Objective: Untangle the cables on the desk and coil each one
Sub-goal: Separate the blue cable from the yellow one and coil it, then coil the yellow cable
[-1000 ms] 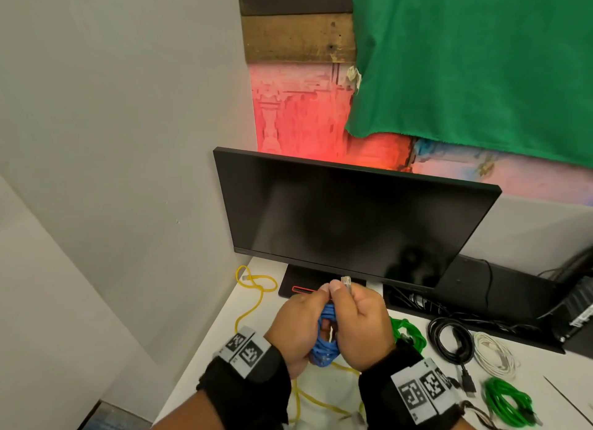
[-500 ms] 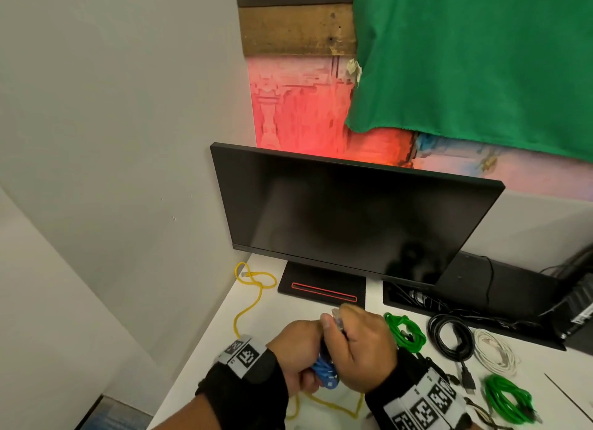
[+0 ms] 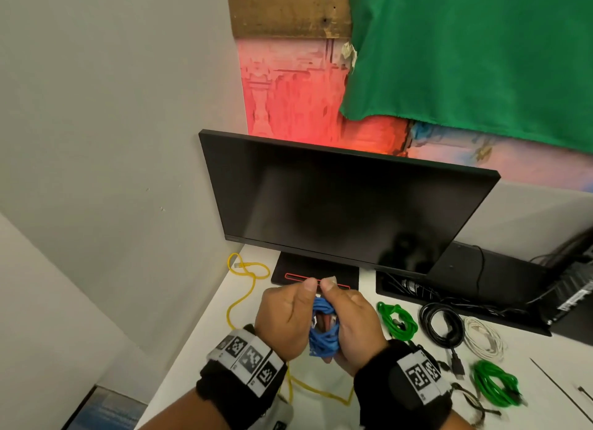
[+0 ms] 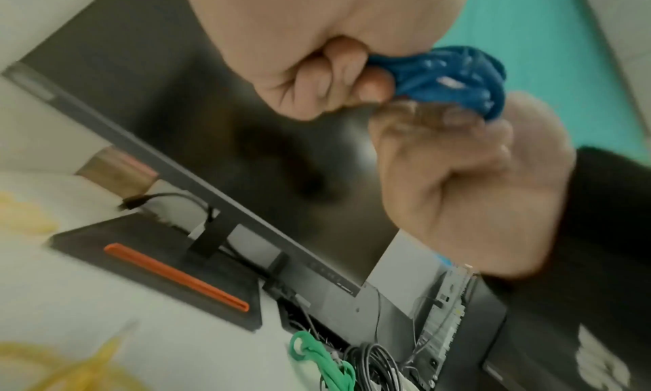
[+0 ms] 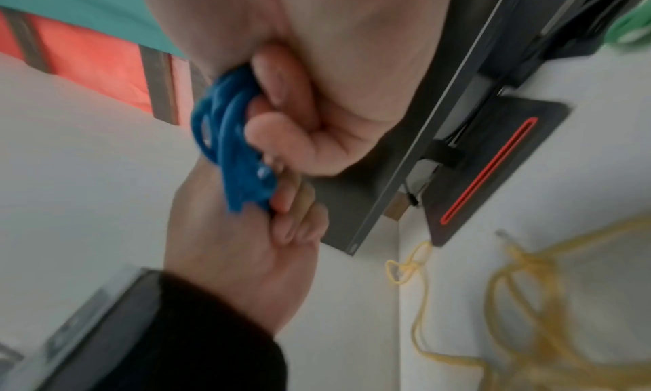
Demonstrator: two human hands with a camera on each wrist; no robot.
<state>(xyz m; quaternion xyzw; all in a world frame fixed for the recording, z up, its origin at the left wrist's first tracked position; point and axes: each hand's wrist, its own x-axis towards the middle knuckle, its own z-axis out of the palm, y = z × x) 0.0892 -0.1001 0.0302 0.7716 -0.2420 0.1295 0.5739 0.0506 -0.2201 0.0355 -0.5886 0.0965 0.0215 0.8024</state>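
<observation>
Both hands meet above the near table edge in the head view: the left hand [image 3: 285, 317] and the right hand [image 3: 353, 323] each curl round one side of a bundled blue cable [image 3: 322, 328], thumbs raised at 12 o'clock. The bundle's long axis runs from 12 to 6 o'clock, lifted off the white table [image 3: 205, 340]. A loose yellow cable [image 3: 247, 288] trails from 10 o'clock down under the wrists; coiled green cable [image 3: 398, 322], black cable [image 3: 441, 325] and white cable [image 3: 484, 336] lie at 3 o'clock, before the dark monitor [image 3: 346, 205]. In the left wrist view, blurred, curled fingers [image 4: 327, 85] clamp the blue loops, which stretch toward 3 o'clock. In the right wrist view, also blurred, the right fingers [image 5: 281, 135] grip the bundle, slanting from 12 toward 6 o'clock.
</observation>
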